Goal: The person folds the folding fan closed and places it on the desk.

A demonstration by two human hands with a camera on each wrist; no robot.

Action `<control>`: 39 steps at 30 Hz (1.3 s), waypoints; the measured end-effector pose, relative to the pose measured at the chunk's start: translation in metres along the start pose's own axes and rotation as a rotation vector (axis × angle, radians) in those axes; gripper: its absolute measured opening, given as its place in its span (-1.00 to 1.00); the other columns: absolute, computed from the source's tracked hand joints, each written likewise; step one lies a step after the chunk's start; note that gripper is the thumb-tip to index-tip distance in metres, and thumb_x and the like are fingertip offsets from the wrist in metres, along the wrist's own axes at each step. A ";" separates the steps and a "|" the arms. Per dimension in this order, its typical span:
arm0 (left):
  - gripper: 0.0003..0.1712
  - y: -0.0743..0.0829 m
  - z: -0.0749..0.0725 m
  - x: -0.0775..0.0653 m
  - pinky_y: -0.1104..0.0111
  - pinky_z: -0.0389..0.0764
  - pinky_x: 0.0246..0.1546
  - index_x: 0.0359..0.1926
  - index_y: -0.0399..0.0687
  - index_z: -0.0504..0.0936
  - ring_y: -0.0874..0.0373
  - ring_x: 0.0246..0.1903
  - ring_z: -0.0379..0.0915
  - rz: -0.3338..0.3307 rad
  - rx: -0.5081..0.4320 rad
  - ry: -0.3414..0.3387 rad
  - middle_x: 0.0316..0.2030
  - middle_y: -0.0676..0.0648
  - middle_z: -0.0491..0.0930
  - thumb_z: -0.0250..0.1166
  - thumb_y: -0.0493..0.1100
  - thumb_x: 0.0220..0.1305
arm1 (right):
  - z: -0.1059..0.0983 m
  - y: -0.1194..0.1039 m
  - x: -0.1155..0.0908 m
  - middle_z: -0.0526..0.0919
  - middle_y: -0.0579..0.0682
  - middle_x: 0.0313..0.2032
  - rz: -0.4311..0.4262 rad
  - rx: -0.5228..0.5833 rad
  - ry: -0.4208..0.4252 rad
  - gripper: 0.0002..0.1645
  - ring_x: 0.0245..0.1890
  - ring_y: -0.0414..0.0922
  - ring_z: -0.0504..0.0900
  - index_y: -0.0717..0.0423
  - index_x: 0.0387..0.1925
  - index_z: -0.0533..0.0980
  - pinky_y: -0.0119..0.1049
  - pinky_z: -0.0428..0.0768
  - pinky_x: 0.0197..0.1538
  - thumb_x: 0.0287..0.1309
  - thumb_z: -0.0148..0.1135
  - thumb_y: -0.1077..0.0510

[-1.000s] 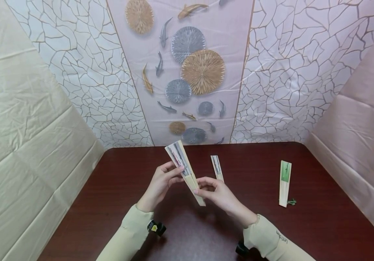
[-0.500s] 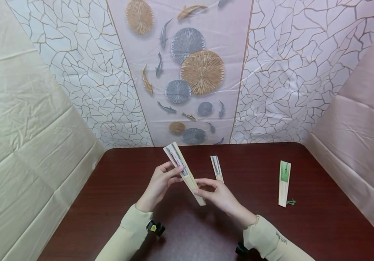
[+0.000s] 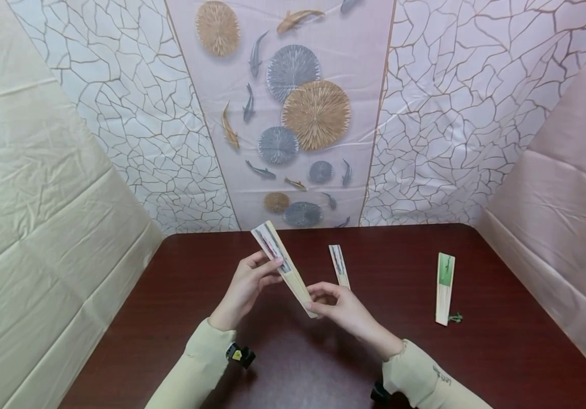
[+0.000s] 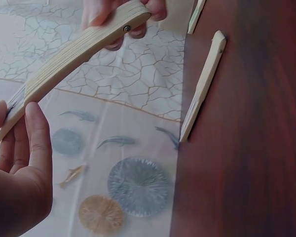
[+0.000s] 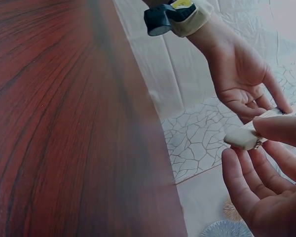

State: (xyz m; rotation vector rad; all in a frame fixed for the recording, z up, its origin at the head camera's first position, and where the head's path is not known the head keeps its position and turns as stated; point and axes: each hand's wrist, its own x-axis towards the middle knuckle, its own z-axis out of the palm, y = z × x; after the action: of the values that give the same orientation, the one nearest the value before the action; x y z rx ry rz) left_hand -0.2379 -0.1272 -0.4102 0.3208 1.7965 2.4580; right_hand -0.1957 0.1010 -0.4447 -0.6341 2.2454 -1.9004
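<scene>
Both hands hold one folded hand fan (image 3: 293,279) above the table, tilted with its painted end up and to the left. My left hand (image 3: 244,287) pinches it near the painted part, thumb on the front and fingers behind. The narrow pivot end is pinched between thumb and fingers of my right hand (image 3: 341,307). In the left wrist view the fan's (image 4: 84,52) stacked ribs lie close together, with a rivet near the rounded tip. From the right wrist view, the fan's end (image 5: 241,137) shows between the right thumb and fingertips.
A second folded fan (image 3: 340,266) with a grey-white print lies behind the right hand, its lower end hidden. Farther right lies a green folded fan (image 3: 445,289) with a green tassel (image 3: 455,317). The dark red-brown table (image 3: 180,318) meets patterned cloth (image 3: 170,142) at its far edge.
The fan's painted end, spread a little a second ago, has closed to a narrower stack. Both hands keep their hold, and the left hand with the fan has drifted slightly left.
</scene>
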 end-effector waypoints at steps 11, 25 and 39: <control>-0.85 0.028 -0.008 0.009 0.26 0.74 -0.20 -0.10 -0.14 0.68 0.14 -0.28 0.67 0.060 0.006 -0.005 -0.26 -0.07 0.72 0.27 -0.36 0.36 | 0.003 0.001 0.005 0.70 0.19 -0.21 0.002 0.089 0.001 -0.65 -0.31 -0.14 0.70 0.45 0.01 0.53 0.03 0.74 -0.13 0.24 0.35 0.31; -0.68 0.080 -0.023 0.014 0.20 0.73 -0.13 0.12 -0.27 0.63 0.11 -0.24 0.67 0.209 0.143 -0.039 -0.17 -0.09 0.71 0.31 -0.29 0.37 | 0.015 -0.007 0.014 0.69 0.13 -0.20 -0.001 0.144 0.005 -0.64 -0.25 -0.06 0.71 0.42 0.01 0.54 -0.12 0.75 -0.14 0.23 0.37 0.30; -0.92 0.113 -0.050 0.021 0.34 0.73 -0.23 -0.24 -0.06 0.72 0.19 -0.35 0.65 0.282 0.124 0.054 -0.32 -0.01 0.68 0.31 -0.30 0.38 | 0.038 -0.022 0.037 0.70 0.11 -0.18 -0.020 0.195 -0.024 -0.65 -0.21 0.00 0.72 0.37 0.03 0.56 -0.09 0.74 -0.08 0.23 0.37 0.30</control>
State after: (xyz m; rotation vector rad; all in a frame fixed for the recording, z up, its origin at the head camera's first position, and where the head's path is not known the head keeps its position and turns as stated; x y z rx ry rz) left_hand -0.2628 -0.2047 -0.3150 0.5575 2.0596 2.5594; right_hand -0.2109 0.0493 -0.4250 -0.6481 2.0129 -2.0757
